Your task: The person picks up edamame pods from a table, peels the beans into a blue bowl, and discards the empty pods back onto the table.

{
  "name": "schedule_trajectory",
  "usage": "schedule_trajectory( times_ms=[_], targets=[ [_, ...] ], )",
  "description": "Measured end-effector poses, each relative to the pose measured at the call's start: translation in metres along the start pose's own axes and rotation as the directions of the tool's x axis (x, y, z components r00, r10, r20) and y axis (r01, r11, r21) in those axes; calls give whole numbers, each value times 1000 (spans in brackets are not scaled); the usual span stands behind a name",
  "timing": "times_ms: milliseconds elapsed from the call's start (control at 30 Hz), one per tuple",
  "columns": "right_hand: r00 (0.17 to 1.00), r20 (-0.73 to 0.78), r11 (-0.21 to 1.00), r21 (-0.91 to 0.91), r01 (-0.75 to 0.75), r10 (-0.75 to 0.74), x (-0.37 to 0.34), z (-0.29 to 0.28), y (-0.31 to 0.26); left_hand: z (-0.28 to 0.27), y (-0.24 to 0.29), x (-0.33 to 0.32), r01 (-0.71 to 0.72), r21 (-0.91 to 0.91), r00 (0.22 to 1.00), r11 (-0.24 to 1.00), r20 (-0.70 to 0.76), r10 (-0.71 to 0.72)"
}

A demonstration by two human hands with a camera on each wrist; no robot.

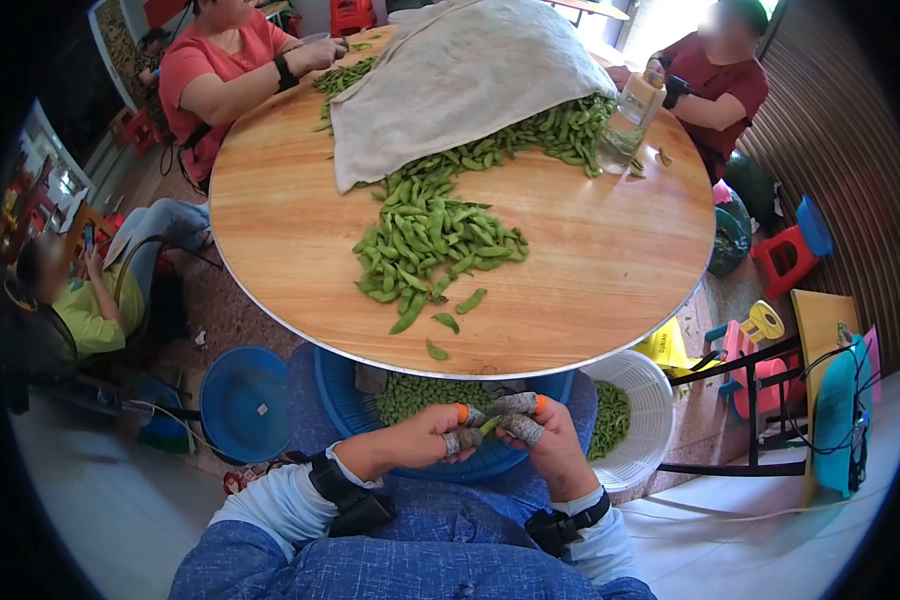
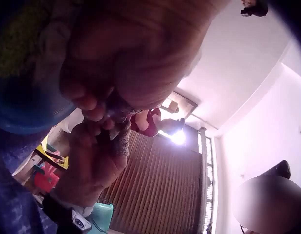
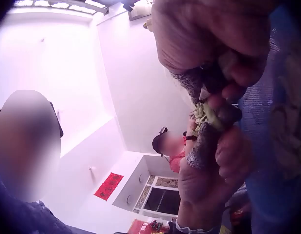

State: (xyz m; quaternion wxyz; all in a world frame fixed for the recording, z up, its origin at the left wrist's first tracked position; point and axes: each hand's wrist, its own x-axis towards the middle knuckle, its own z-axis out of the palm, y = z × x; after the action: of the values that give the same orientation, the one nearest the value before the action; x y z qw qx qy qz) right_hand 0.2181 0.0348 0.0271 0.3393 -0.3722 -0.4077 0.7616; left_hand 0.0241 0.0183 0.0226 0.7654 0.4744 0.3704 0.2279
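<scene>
The round wood desk [image 1: 590, 260] held a pod pile [image 1: 435, 240], cloth [image 1: 470, 90] + bottle [image 1: 622, 130]; ribbed wall [image 1: 835, 160] to the R. L grip [image 1: 420, 438] + R grip [image 1: 552, 452] pinched a green pod [image 1: 489, 426] over the big blue tub [image 1: 332, 395].

Green pod [image 1: 489, 427] held over the blue basin [image 1: 338, 392]
It is slim, tilted and partly hidden; whether it is split cannot be told. Small shelled beans [image 1: 410, 396] spread inside the basin, with whole pods [image 1: 435, 237] heaped beyond it.
</scene>
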Motion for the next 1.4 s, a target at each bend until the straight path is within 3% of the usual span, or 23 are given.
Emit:
schedule_trajectory(
  times_ms=[267,333,367,433,467,533,567,633,733,833,1033,1133,1400],
  targets=[
    [993,57,995,-6,103,-102,4,5,-4,-4,-7,3,31,-232,997,972,80,-13],
    [991,5,991,17,135,-135,5,12,-9,-7,-12,4,14,-311,994,950,105,20],
    [988,-20,988,28,152,-151,6,14,-10,-4,-12,5,-122,-245,993,962,-32,118],
    [986,-96,990,-47,131,-135,1,9,-8,10,-1,5,-356,-61,904,932,-276,328],
    [983,-134,989,-84,118,-128,-1,7,-6,10,2,3,-368,99,881,925,-280,380],
    [996,-40,992,-99,80,-84,-5,6,-2,6,8,-1,-359,403,838,842,-259,481],
    [998,5,992,-107,61,-61,-7,6,-1,3,9,-3,-305,595,839,744,-202,506],
    [998,23,994,-88,64,-62,-9,15,-5,-2,8,-5,-178,884,852,432,-81,517],
    [999,0,997,-72,36,-36,-8,25,-9,5,20,-11,-110,953,853,283,-56,520],
    [999,41,994,-103,20,-16,-6,19,-3,8,22,-13,-134,967,850,216,0,527],
    [999,25,990,-136,26,-23,-3,16,4,10,22,-15,-122,966,856,226,-13,516],
    [999,12,994,-99,35,-34,-4,19,2,11,21,-15,-39,974,871,221,-75,485],
    [1000,-28,997,-77,4,-6,-6,16,7,12,21,-12,-83,985,836,149,-13,548]
  ],
)
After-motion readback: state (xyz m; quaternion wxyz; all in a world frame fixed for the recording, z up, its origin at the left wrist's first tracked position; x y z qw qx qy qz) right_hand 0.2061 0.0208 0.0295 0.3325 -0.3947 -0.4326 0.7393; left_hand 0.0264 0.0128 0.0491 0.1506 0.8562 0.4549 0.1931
